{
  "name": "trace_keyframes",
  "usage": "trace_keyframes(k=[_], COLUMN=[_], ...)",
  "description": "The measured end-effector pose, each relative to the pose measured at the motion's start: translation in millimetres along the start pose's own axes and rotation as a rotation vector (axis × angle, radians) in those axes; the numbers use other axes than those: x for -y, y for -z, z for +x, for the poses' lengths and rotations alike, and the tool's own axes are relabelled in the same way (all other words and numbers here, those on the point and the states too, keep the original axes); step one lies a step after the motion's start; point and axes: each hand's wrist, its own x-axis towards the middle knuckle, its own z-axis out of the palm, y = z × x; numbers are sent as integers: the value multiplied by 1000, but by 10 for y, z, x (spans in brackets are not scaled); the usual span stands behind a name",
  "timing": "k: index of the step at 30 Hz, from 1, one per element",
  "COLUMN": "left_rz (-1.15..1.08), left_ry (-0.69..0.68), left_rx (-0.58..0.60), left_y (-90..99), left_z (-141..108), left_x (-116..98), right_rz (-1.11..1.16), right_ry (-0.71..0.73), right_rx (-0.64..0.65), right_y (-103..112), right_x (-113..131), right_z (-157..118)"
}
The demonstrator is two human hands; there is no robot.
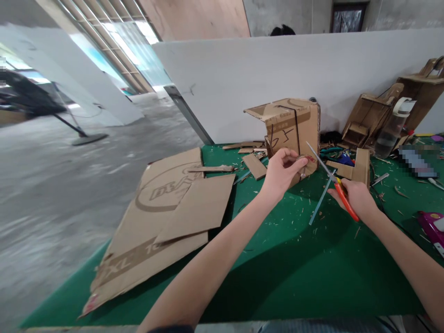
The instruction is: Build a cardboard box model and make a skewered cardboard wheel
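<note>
My left hand [282, 172] is closed in a pinch on a small brown piece with red marks [310, 158], partly hidden by the fingers. Right behind that hand stands a folded cardboard box [293, 127] with black marks and a dark cord down its side. Scissors [344, 200] with orange-red handles are gripped in my right hand [357, 199]. Their blades point up and left, close to the small piece. A thin bluish stick [321, 201] lies on the green table below the scissors. Beside my right hand is an L-shaped cardboard piece [362, 166].
Flat cardboard sheets [197, 208] overhang the left part of the green table [294, 286]. At the right are a water bottle [393, 127], a phone [418, 162], a purple tape measure [433, 227] and cardboard constructions [367, 113]. A white partition [225, 88] runs along the back.
</note>
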Motion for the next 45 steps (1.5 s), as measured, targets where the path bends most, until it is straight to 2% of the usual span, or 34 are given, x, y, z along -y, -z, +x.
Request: trace_keyframes(k=[5,9,15,21,26,32,38,42,45], left_rz=[-61,-55,-9,14,-14,68,46,-33,-113], left_ry=[52,28,20,28,32,6,17,74,128], left_rx=[-25,-7,-17,57,54,46,28,38,72], left_y=[2,12,50,91,75,58,51,30,18], left_z=[44,57,46,72,62,28,45,40,27], left_x=[90,116,69,66,32,-15,43,79,83], right_rz=[198,320,234,236,226,123,-105,-17,95], right_ry=[-83,-82,-61,-39,18,22,-89,-146,-135], right_rx=[44,118,222,241,277,232,117,51,64], right_y=[-15,-28,-20,7,14,26,-15,-12,-12], right_x=[-45,-96,-121,-122,-137,-78,29,30,-21], right_z=[15,18,16,14,14,29,6,6,14])
